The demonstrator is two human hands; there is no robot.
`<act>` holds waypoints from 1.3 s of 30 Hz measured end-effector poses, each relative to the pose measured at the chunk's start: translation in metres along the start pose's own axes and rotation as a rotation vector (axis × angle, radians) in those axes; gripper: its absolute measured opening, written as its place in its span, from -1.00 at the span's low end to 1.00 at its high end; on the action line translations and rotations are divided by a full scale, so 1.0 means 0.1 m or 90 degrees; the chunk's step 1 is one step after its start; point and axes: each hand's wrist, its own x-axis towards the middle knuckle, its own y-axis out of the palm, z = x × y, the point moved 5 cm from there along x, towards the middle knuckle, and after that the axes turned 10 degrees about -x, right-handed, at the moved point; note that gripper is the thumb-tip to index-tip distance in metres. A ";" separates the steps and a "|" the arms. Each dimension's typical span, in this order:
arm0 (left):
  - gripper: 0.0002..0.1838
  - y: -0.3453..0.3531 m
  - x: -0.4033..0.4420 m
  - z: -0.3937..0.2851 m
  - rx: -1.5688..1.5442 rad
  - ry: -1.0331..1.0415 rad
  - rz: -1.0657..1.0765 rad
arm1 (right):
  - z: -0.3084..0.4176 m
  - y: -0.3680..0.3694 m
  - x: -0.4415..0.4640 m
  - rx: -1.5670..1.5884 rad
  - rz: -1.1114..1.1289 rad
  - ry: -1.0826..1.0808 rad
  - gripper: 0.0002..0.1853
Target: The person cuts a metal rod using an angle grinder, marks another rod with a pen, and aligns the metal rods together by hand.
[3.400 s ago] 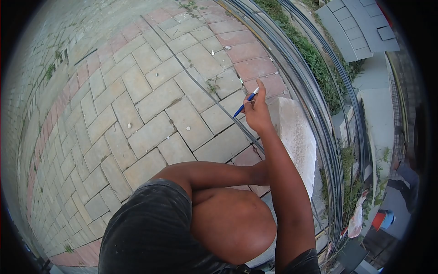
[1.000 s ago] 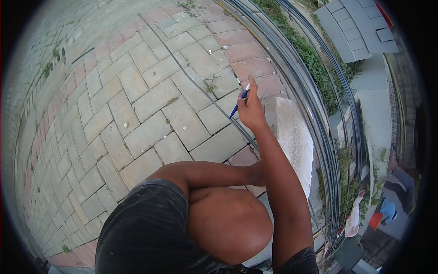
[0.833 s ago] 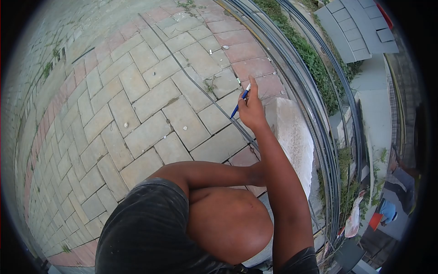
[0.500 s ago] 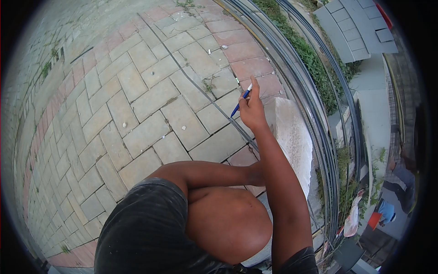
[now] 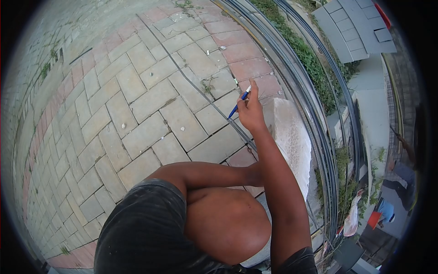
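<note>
My right hand (image 5: 250, 111) is closed around a blue pen (image 5: 239, 102) with a white part near its upper end. The pen points down and left, its tip at or just above a long thin dark rod (image 5: 182, 72). That rod lies diagonally over the paving. Close to my right forearm, it runs alongside a second dark length. My left forearm crosses above my bent knee. Only the wrist and edge of my left hand (image 5: 256, 174) show; its fingers are hidden behind my right forearm.
A rough white stone block (image 5: 292, 137) is beside my right forearm. Past it, a bundle of long dark rods (image 5: 315, 123) curves along green plants (image 5: 310, 68). Small pebbles dot the paving bricks (image 5: 141, 109). Another person (image 5: 387, 211) is at the lower right, near a red object (image 5: 374, 220).
My right hand and the pen have shifted very slightly down and left; the pen tip stays by the rod. A dark-clothed figure at the far right has changed position a little.
</note>
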 end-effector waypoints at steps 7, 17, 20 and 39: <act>-0.63 0.00 0.00 -0.02 0.009 0.000 0.002 | 0.03 0.00 0.01 0.048 -0.009 0.003 -0.19; -0.65 0.03 0.05 -0.31 0.143 -0.023 -0.036 | 0.04 -0.52 -0.18 0.043 -0.200 -0.094 -0.20; -0.69 0.06 0.04 -0.16 0.639 0.146 0.045 | 0.32 -1.05 -0.60 0.037 -0.282 -0.118 -0.29; -0.74 -1.06 -0.38 -1.12 0.757 0.100 -0.102 | -0.38 -1.48 -3.16 -0.623 -0.016 -0.121 -0.74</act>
